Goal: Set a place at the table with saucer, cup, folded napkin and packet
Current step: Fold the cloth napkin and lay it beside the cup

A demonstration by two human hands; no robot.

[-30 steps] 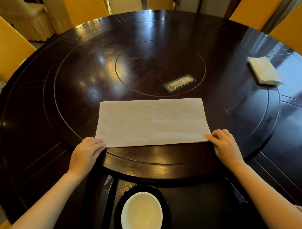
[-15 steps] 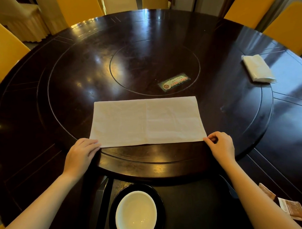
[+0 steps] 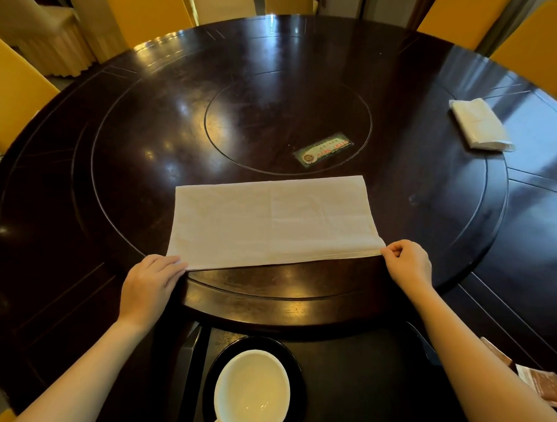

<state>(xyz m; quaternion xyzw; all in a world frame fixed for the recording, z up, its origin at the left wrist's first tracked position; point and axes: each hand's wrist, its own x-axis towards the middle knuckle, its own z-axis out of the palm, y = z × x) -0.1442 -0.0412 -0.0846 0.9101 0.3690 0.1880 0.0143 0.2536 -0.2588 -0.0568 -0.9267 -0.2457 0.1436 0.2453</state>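
**Napkin spread between your hands, both at its near corners**

The napkin (image 3: 271, 222) lies flat as a wide rectangle in the middle of the frame, on the raised turntable (image 3: 428, 205) of the dark round table (image 3: 51, 250). Your left hand (image 3: 149, 286) rests with its fingers laid fairly straight on the napkin's lower-left corner. Your right hand (image 3: 407, 263) is curled, thumb and fingers pinching the lower-right corner. The napkin's near edge runs straight between them.

Below the hands, at the bottom centre, the white cup (image 3: 252, 393) sits on the black saucer (image 3: 259, 341). The packet (image 3: 544, 387) lies at the lower right, beside your right forearm. A second folded cloth (image 3: 481, 124) sits at the upper right, well apart from the napkin, and a small printed card (image 3: 327, 149) lies just above the napkin's far edge.
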